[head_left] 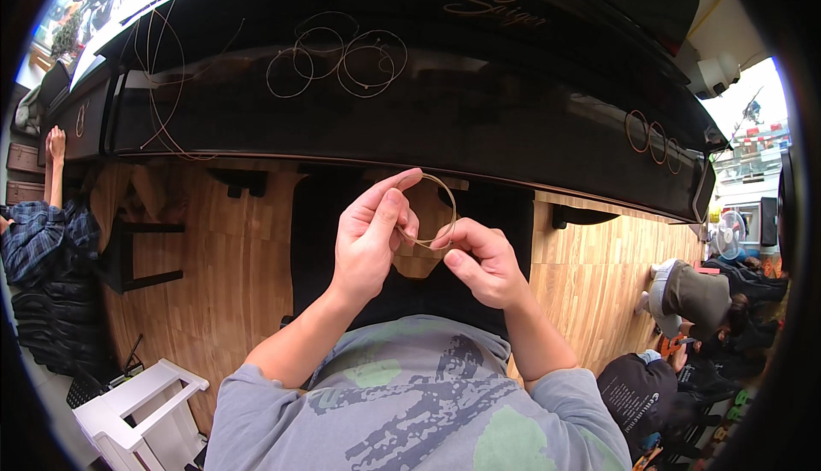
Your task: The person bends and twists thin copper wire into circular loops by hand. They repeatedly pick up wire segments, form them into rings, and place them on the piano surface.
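Between my two hands is a coiled metal instrument string point(453, 204), brass-coloured and wound into a small ring. My left hand point(366, 236) pinches the ring's left side, its index finger along the top. My right hand point(486, 261) has thumb and fingers closed on the ring's lower right. Beyond them is the shiny black piano point(479, 120) with its lid down. On it lie several silvery coiled strings point(374, 64) in the middle, three copper-coloured coils point(657, 142) at the right, and a loosely uncoiled string point(181, 69) at the left.
At the far left, a person's hand point(56, 142) rests by the piano's end, near a small coil point(82, 118). A black stool point(141, 283) and a white wooden stand point(141, 411) are on my left. Several people sit at the right, one with a guitar point(671, 345).
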`<state>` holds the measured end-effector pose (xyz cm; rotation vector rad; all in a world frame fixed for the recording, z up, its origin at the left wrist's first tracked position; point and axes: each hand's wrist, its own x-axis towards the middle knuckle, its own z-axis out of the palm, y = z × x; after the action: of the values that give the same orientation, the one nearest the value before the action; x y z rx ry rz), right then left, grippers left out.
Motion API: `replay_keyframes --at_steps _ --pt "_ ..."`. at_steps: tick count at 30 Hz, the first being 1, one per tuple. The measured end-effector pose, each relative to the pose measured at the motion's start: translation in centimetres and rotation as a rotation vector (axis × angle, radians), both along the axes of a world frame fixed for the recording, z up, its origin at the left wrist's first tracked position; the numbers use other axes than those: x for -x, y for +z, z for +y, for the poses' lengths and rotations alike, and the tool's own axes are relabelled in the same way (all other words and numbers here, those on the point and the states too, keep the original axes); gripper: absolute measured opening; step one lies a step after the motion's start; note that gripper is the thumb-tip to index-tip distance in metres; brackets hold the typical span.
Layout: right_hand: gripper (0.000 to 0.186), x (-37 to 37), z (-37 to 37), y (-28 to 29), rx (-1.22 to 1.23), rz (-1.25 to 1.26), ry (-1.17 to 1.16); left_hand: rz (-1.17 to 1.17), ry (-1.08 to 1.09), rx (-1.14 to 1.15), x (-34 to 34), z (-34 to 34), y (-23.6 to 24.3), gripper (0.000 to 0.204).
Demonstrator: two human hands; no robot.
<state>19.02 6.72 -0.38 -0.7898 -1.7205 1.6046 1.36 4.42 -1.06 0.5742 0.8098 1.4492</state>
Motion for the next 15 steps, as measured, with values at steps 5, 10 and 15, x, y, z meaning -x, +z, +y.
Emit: replay_keyframes --at_steps 5,10,15 --pt "0.009 0.5 0.1 -1.1 -0.296 -0.053 -0.086 0.05 0.004 -0.02 0.1 0.0 -0.5 0.034" --pt "0.011 0.5 0.0 -0.3 -0.035 -0.044 -0.143 0.298 0.053 -0.103 -0.4 -0.5 0.3 0.054" --pt "0.012 0.9 0.0 0.2 -0.047 -0.018 -0.201 0.408 -0.02 -0.177 -0.5 -0.7 0.1 0.051"
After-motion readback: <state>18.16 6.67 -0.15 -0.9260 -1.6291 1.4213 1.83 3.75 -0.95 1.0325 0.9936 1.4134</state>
